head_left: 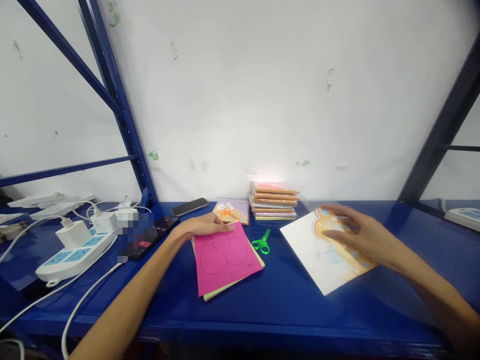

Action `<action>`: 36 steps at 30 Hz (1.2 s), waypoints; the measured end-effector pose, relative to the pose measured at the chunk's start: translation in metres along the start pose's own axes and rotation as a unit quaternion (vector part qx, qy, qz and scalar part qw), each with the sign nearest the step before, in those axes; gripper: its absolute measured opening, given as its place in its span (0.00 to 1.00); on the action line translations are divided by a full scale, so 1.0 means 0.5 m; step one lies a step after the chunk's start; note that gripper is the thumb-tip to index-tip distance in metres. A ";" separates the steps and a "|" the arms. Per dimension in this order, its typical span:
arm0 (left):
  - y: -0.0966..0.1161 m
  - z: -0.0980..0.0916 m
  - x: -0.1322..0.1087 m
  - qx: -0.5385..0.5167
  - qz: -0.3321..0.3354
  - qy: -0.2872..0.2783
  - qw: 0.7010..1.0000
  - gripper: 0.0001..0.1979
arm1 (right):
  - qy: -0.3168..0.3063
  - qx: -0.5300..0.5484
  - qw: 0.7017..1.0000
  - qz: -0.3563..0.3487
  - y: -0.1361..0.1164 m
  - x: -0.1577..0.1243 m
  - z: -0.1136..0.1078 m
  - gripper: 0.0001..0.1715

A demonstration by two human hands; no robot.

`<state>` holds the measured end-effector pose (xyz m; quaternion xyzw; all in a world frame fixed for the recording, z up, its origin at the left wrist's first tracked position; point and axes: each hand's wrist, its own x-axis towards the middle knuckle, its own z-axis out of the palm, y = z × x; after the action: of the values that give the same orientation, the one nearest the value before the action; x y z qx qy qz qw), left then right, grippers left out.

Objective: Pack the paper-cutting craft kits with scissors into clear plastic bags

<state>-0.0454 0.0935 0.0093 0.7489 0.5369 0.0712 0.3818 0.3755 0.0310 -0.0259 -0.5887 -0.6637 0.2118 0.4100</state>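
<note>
My left hand (pixel 212 225) grips the top edge of a small stack of coloured paper, its thumb lying on the upper sheet. That top sheet is bright pink paper (pixel 228 260) with round shapes drawn in thin dark lines; yellow-green sheets peek out below it. On the right, my right hand (pixel 350 232) is over a white card with an orange and yellow printed picture (pixel 318 265). Its fingers are spread across the printed part, slightly blurred. Green scissors (pixel 261 243) lie between the two hands, touched by neither.
A stack of packed paper sets (pixel 275 202) stands against the wall, beside a printed packet (pixel 231 211). Two phones, one dark (pixel 190 206) and one with a lit screen (pixel 155 237), lie left. A white power strip (pixel 77 252) with chargers and cables occupies the far left.
</note>
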 end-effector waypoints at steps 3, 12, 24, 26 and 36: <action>-0.004 -0.009 -0.010 -0.072 0.016 -0.027 0.997 0.20 | -0.032 0.086 0.995 0.047 -0.005 -0.010 0.010 0.37; -0.010 -0.018 -0.020 -0.305 0.100 -0.046 0.946 0.23 | -0.133 0.271 0.948 0.101 -0.057 -0.010 0.060 0.28; 0.001 0.024 -0.003 -0.346 0.045 -0.063 0.935 0.17 | -0.255 0.431 0.851 0.160 -0.098 0.011 0.114 0.32; -0.002 0.019 -0.003 -0.344 0.037 -0.059 0.937 0.17 | -0.235 0.432 0.853 0.174 -0.086 0.015 0.106 0.32; 0.033 0.036 -0.013 -0.317 0.026 -0.027 0.948 0.20 | -0.213 0.440 0.857 0.162 -0.128 -0.005 0.148 0.26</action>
<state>-0.0266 0.0768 0.0097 0.6048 0.4564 0.2277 0.6116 0.2778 0.0299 -0.0202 -0.3867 -0.4673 0.6657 0.4346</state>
